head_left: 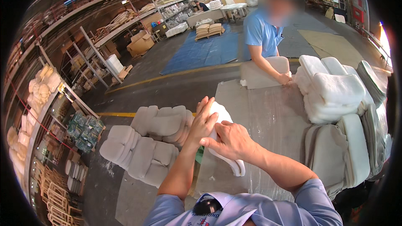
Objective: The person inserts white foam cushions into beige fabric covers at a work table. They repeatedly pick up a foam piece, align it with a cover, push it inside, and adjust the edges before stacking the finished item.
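Note:
In front of me at the table's near left edge is a long white padded piece [234, 164], folded or doubled at its lower end. My left hand [203, 121] lies along its left side, fingers stretched upward and flat. My right hand [235, 140] is across the middle of the pad. Its fingers curl over the pad and its thumb points toward my left hand. The right fingertips are partly hidden. Part of the pad is behind both hands, and its far end [221, 111] shows beyond them.
Plastic covers the worktable [268, 129]. White fluffy cushions [335, 88] and grey covered ones [326, 146] are piled at right. Across the table a person in a blue shirt [259, 29] handles a grey piece [264, 73]. Stacked grey cushions [153, 159] stand lower left; shelving racks [90, 50] line the left.

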`<state>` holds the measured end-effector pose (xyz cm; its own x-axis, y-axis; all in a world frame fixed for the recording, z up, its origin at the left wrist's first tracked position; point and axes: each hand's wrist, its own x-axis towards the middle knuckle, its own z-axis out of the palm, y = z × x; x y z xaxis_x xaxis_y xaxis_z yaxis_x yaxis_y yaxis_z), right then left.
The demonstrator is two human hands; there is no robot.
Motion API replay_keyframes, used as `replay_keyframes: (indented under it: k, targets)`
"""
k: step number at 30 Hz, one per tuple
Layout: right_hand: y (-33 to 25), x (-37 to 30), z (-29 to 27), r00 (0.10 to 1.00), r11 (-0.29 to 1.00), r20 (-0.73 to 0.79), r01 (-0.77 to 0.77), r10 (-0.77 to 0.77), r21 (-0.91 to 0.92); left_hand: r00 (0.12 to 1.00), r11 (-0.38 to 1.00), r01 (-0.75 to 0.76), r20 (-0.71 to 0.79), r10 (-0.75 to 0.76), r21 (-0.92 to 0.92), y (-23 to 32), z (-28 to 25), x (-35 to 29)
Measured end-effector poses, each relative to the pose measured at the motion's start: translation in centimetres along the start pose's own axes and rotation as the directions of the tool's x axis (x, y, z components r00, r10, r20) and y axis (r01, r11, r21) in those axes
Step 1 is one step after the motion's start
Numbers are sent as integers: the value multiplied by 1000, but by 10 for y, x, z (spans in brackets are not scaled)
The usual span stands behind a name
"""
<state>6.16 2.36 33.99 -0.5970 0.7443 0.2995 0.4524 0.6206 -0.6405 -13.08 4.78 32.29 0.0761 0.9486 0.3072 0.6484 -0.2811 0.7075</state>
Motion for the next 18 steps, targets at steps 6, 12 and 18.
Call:
replay_keyframes:
  k: [6,12,18]
  targets:
    - [17,4,8,991,981,-86,-91,107,173,1000,961,8,-23,-15,-276,12,15,4]
    - [22,-4,28,963,920,-207,-83,173,383,998,606,-29,-54,-23,-795,4,22,-4]
    - [31,-5,33,941,905,-268,-80,207,418,990,893,-139,-92,110,-428,4,14,-18]
